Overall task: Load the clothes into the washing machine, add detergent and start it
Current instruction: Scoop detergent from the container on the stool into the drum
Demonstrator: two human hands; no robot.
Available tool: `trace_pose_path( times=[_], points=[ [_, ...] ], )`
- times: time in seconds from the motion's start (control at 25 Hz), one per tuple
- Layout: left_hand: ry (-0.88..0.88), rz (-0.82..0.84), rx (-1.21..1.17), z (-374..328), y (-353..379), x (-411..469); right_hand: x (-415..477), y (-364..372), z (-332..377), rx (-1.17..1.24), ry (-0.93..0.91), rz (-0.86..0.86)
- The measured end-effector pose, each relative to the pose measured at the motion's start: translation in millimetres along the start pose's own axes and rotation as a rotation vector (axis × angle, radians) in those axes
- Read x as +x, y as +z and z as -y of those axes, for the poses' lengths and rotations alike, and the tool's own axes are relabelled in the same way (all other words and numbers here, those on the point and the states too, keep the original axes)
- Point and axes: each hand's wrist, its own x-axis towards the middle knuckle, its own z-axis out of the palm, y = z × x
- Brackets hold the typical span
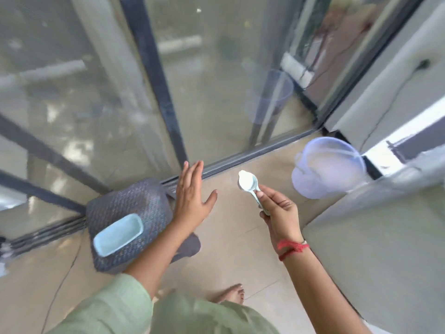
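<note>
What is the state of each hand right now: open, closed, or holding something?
Left hand: open, fingers straight, holding nothing.
Right hand: holds a spoon of white powder by its handle.

Scoop (249, 186), centre: smooth pale plastic, white powder (243, 175) in it. Basket (125, 208), lower left: coarse dark weave, matt. Jug (327, 172), right: translucent plastic. Floor tiles (236, 237): matt.

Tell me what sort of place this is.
Probably a home laundry corner on a balcony or utility area. Sliding glass doors run on a floor track, a white boxy appliance, possibly the washer, stands at right, and the right hand holds a scoop of white powder.
</note>
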Motion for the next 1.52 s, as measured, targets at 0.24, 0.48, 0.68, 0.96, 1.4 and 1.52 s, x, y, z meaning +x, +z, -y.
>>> trace_pose_path(
  times=[0.24, 0.48, 0.68, 0.96, 1.4, 1.52],
  points=[
    [0.28, 0.17, -0.074, -123.2, 71.4, 35.5, -30.4, -128.0, 40.3, 0.146, -0.041, -0.298],
    [0.633, 0.352, -0.143, -262.7, 165.2, 55.2, -65.3, -242.8, 66.0, 0.289, -0.1, -0.561],
    [0.771, 0.408, -0.23, -369.3, 232.8, 61.9, -72.8, -335.9, 93.9, 0.41, -0.138, -0.677],
    [0.836, 0.422, -0.223, -516.7, 305.3, 94.6, -64.5, -478.7, 155.9, 0.392, -0.19, -0.738],
    [0.871, 0.627, 0.263, -576.7, 391.8, 169.0, -1.4, -573.0, 169.2, 0.451, -0.146, -0.827],
    [0.92, 0.607, 0.398, -576.4, 406.4, 189.5, 20.2, -586.9, 179.9, 0.462, -0.127, -0.82]
  ],
)
